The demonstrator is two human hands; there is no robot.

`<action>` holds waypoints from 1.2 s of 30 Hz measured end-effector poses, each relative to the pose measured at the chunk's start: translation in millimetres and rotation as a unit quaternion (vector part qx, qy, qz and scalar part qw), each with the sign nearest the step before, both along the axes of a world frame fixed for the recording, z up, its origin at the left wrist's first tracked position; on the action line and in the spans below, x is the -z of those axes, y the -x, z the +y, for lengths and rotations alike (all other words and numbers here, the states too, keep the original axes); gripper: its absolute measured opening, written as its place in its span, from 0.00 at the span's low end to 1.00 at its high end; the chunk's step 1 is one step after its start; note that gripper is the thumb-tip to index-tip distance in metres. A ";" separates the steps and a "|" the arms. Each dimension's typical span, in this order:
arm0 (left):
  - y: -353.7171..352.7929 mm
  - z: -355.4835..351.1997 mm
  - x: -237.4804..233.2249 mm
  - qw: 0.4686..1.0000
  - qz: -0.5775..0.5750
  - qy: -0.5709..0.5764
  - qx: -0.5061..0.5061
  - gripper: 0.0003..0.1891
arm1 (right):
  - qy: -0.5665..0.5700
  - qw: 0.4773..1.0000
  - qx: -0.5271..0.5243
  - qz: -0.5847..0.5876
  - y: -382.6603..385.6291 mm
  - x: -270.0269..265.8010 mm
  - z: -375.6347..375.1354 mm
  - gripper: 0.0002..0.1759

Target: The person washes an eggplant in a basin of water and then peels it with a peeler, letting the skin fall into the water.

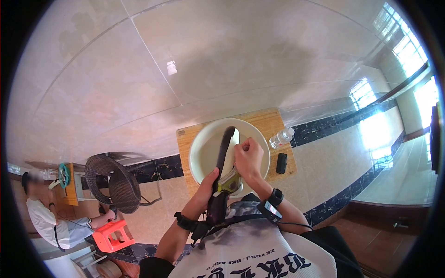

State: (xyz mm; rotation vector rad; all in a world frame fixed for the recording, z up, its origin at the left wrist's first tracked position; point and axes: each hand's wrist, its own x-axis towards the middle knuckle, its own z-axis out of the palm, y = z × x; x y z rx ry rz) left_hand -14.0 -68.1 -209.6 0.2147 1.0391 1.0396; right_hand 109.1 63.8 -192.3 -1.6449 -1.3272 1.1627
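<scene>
My left hand [206, 189] is wrapped around a shoe [225, 153], which stands tilted over a large white basin [197, 162]. A long dark edge, a white strip and yellow-green parts show on the shoe, and its near end is dark. Closed into a fist, my right hand [249, 158] is right at the shoe's white side. What its fingers hold is hidden, and I cannot tell what it is. Light-coloured liquid appears to lie in the basin under both hands.
The basin sits on a wooden table [184, 139]. A clear bottle [282, 138] and a small black object [281, 163] are at its right. Leftward are a woven chair [124, 192], a red stool [112, 236] and a seated person [44, 213] by another table. A tiled wall rises behind.
</scene>
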 end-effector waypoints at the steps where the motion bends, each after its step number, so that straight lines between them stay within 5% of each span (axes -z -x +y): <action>1: 1.6 0.0 -1.0 1.000 0.017 -0.004 0.011 0.31 | -0.005 1.000 0.005 -0.002 0.6 0.0 -0.4 0.10; 13: -6.0 -14.7 -1.2 1.000 -0.028 0.006 -0.008 0.32 | -0.113 0.987 0.091 -0.074 -24.2 52.5 75.4 0.10; 16: -6.6 -13.0 -13.0 0.997 -0.071 0.000 -0.014 0.32 | -0.051 0.993 0.106 0.012 -21.6 30.6 70.7 0.12; 25: 5.7 -26.7 2.1 0.997 -0.073 0.023 0.006 0.33 | -0.061 0.980 0.187 -0.026 -33.0 60.4 111.0 0.13; 28: 3.2 -27.8 0.4 0.995 -0.096 0.016 -0.010 0.34 | 0.044 0.983 0.150 0.101 -33.7 13.8 87.7 0.12; 36: 4.6 -14.4 0.4 0.998 -0.030 0.036 -0.036 0.32 | 0.065 0.994 -0.021 0.082 -3.5 2.2 10.1 0.10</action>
